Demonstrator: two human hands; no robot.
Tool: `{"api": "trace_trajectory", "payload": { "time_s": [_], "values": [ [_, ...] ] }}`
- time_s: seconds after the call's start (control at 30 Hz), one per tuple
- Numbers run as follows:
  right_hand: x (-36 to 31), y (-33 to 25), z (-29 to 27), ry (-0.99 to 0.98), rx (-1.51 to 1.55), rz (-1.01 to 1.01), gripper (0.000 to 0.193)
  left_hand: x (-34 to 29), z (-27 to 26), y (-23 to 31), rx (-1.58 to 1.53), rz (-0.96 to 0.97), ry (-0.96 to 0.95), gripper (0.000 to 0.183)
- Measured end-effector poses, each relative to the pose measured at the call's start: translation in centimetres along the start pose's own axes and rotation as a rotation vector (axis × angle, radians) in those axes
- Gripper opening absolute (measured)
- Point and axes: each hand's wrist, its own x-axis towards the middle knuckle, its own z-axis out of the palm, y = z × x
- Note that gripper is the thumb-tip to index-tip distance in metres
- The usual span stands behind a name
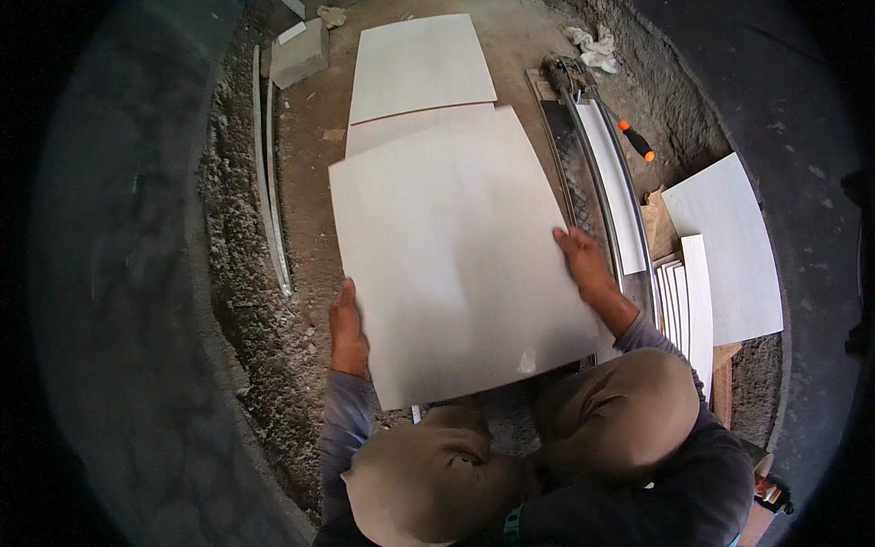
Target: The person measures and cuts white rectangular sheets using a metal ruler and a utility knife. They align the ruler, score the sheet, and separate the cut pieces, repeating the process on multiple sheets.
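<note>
A large off-white tile (456, 264) is held by its two side edges above my knees. My left hand (347, 328) grips the left edge low down, thumb up along the side. On the opposite edge my right hand (591, 264) is closed, its thumb over the top face; the fingers underneath are hidden. The tile is slightly turned and overlaps a second pale tile (383, 135) beyond it. Farther off, another pale tile (421, 68) lies on top of that one's far part.
A rail-type tile cutter (594, 164) stands at the right, with an orange-and-black-handled screwdriver (636, 140) beside it. Narrow cut strips (673, 296) and a tile (729, 251) lean farther right. Metal strips (270, 182) and a grey block (301, 55) lie left.
</note>
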Motion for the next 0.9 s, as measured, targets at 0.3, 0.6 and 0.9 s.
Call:
{"api": "trace_trajectory", "payload": {
  "time_s": [0.3,0.6,0.9],
  "values": [
    [3.5,1.8,-1.3,0.193,-0.399,-0.158,0.043,4.7,5.4,4.5,0.016,0.093,-0.041,0.044],
    [10.3,0.0,-2.2,0.141,-0.127,-0.059,0.042,8.0,8.3,9.8,-0.049,-0.016,-0.092,0.042],
    [16.3,-6.7,-3.7,0.075,-0.054,-0.002,0.038,5.0,7.1,12.7,0.163,0.068,-0.116,0.047]
  ]
}}
